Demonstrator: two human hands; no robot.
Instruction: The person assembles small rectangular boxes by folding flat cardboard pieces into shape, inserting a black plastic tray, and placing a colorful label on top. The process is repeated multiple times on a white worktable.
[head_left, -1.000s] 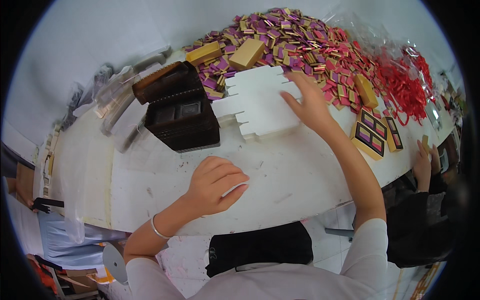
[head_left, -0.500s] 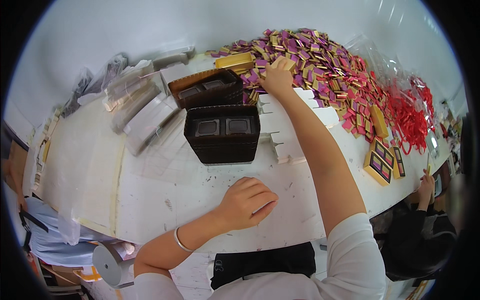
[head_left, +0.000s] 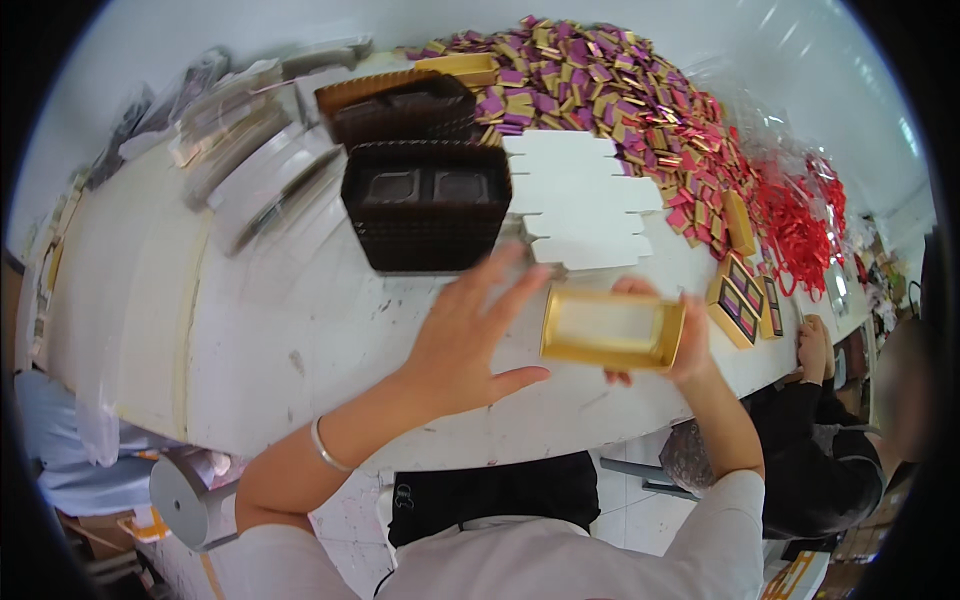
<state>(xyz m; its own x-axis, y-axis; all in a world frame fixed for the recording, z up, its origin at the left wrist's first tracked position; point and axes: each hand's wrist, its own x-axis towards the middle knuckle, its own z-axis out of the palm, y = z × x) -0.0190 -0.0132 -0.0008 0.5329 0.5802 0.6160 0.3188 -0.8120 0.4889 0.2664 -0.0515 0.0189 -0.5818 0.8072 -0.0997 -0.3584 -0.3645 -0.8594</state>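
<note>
My right hand (head_left: 694, 345) is wrapped around the right end of a gold open box (head_left: 600, 358), raised above the near part of the table. The box's pale inside faces me, and its outline is slightly smeared by motion. To its left, my left hand (head_left: 450, 345) is held with fingers spread and nothing in it, a small gap away from the box. Behind my left hand stands a stack of black plastic trays (head_left: 425, 225) with two recesses in the top one. Next to the stack lie flat white card blanks (head_left: 580, 200) with slotted edges.
A large heap of small purple, pink and gold packets (head_left: 600, 85) covers the back. Red ribbons (head_left: 800, 235) lie at right, near filled gold boxes (head_left: 738, 305). Clear plastic covers (head_left: 270, 185) lean at left. Another person's hand (head_left: 815, 345) is at the right edge.
My right hand has come back from the heap toward me, bringing the gold box. My left hand has lifted from its curled rest on the table and spread its fingers. The view has tilted slightly.
</note>
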